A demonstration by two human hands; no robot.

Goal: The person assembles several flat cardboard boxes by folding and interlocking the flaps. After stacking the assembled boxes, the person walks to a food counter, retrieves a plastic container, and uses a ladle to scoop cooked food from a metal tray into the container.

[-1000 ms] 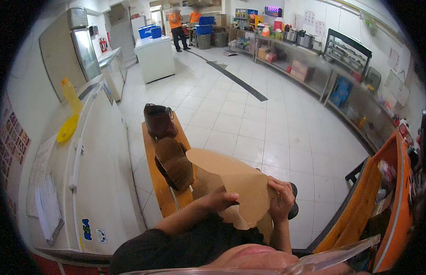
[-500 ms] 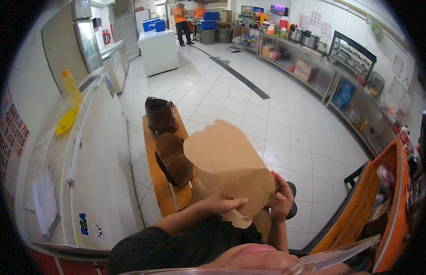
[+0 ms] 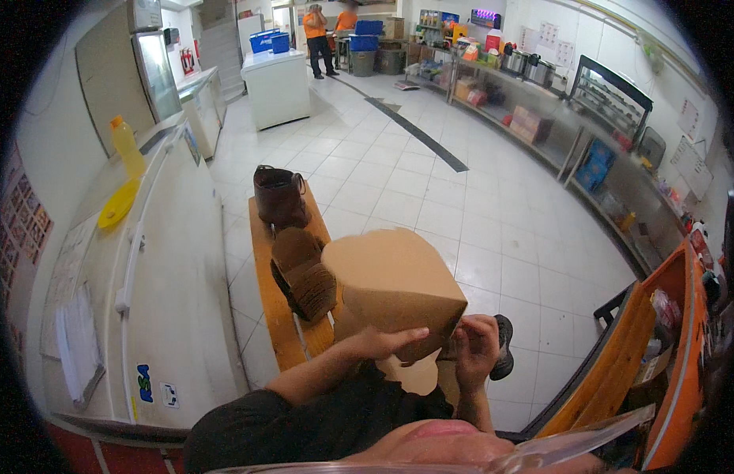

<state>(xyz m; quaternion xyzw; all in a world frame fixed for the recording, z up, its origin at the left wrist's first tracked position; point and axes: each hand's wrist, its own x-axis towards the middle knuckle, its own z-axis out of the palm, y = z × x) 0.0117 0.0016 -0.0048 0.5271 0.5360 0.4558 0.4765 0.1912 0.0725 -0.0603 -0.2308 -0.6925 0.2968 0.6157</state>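
Note:
A brown paperboard food box (image 3: 395, 268), partly folded, is held in front of me over my lap, its rounded flap facing up. My left hand (image 3: 387, 341) grips its near side, the thumb laid along the outer face and the other fingers hidden behind it. At the box's right corner, my right hand (image 3: 476, 347) pinches the edge between thumb and fingertips. Below, a lighter flap (image 3: 410, 375) of paperboard shows between my hands. Just left of the box, a stack of similar brown paperboard pieces (image 3: 304, 272) rests on a wooden bench (image 3: 270, 312).
A dark brown bag (image 3: 282, 197) stands at the bench's far end. To the left is a white chest freezer (image 3: 177, 276) with a yellow bottle (image 3: 127, 148) on it. Steel shelving (image 3: 533, 118) lines the right wall. A person in orange (image 3: 315, 35) stands far back.
The box has gone from nearly flat to bent along a crease, with its near side now angled down. My right hand has shifted from its side edge to a pinch at the corner.

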